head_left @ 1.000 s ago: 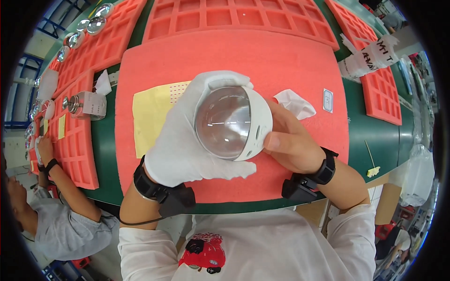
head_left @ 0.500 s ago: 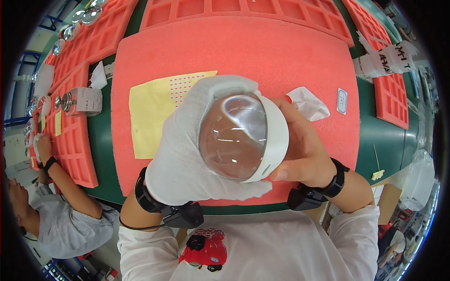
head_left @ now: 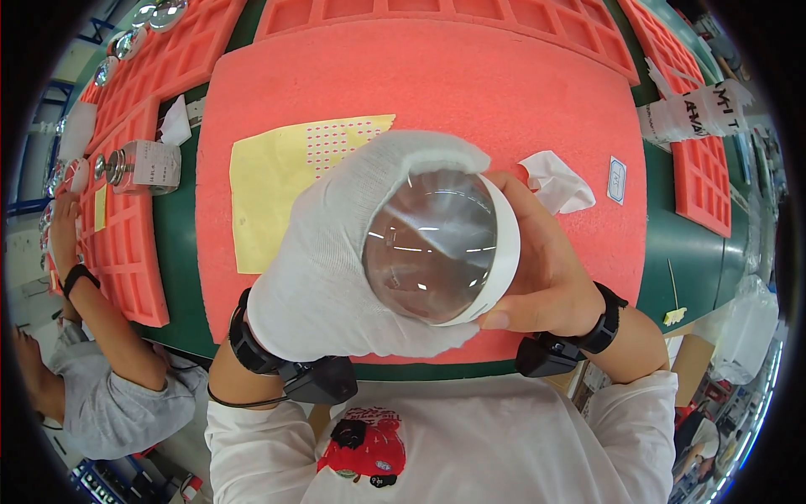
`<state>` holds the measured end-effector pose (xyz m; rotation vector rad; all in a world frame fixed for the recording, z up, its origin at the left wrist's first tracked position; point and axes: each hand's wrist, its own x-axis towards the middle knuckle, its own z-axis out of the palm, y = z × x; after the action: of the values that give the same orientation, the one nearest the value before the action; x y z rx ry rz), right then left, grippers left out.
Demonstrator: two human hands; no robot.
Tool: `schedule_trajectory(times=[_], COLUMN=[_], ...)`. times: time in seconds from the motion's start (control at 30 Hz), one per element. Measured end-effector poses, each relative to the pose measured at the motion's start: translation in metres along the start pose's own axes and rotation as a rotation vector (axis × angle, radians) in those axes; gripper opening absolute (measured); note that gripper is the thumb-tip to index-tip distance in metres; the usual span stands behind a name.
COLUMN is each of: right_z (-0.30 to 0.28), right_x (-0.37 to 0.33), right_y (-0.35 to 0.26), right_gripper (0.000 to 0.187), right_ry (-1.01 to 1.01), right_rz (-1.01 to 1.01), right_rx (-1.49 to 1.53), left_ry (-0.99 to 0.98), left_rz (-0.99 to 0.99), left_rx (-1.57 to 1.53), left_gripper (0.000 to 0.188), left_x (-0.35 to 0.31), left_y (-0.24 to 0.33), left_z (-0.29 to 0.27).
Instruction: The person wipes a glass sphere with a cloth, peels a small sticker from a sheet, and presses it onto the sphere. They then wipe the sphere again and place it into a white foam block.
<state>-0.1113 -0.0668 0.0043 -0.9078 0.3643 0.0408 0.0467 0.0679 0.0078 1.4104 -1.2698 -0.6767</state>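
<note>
Between my hands is a clear dome [head_left: 432, 248], glossy and rounded, with a white ring [head_left: 506, 252] around its right side. My left hand [head_left: 336, 252], in a white knitted glove, curls around the dome's left side. Bare, my right hand [head_left: 546, 269] grips the ring from the right, its thumb at the lower edge and its fingers partly hidden behind. The dome's curved face is turned up and to the left, with lamp reflections on it. Beneath lies a pink foam mat [head_left: 470, 76], with a yellow sheet of small red-and-white dots [head_left: 269, 193] beside the glove.
A crumpled white wipe [head_left: 558, 185] and a small label card [head_left: 616, 180] lie on the mat's right. A glass jar [head_left: 147, 166] stands at left near pink compartment trays [head_left: 126, 244]. A roll of printed film [head_left: 693, 111] is at far right. A co-worker's hand [head_left: 65, 227] reaches over the left trays.
The dome has turned slightly, so more of its clear face shows and the ring looks narrower. My gloved hand shifted a little with it. At left, the co-worker's hand moved farther away.
</note>
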Motion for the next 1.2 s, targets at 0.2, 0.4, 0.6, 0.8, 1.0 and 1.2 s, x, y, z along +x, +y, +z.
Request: schedule_trajectory(times=[0.2, 0.4, 0.6, 0.8, 1.0, 1.2], right_z=[0.002, 0.001, -0.004, -0.003, -0.001, -0.001], right_x=[-0.001, -0.002, -0.005, -0.005, -0.004, -0.002], right_y=[-0.001, 0.006, 0.011, 0.012, 0.011, 0.012], right_gripper=[0.108, 0.104, 0.089, 0.09, 0.088, 0.087], right_ry=[0.014, -0.006, -0.143, -0.147, -0.104, -0.071], right_rz=[0.022, -0.01, -0.105, -0.113, -0.063, -0.042], right_rx=[0.035, 0.034, -0.032, -0.067, -0.022, -0.049], left_ry=[-0.008, -0.074, -0.144, -0.209, -0.227, -0.101], left_rz=[0.011, -0.021, -0.037, -0.115, -0.214, -0.232], left_rx=[-0.007, -0.092, -0.138, -0.181, -0.219, -0.217], left_gripper=[0.082, 0.088, 0.088, 0.088, 0.089, 0.089], left_x=[0.001, -0.003, -0.001, 0.003, 0.004, 0.0], left_y=[0.001, 0.005, 0.009, 0.01, 0.011, 0.013], left_z=[0.0, -0.005, -0.008, -0.007, -0.01, -0.005])
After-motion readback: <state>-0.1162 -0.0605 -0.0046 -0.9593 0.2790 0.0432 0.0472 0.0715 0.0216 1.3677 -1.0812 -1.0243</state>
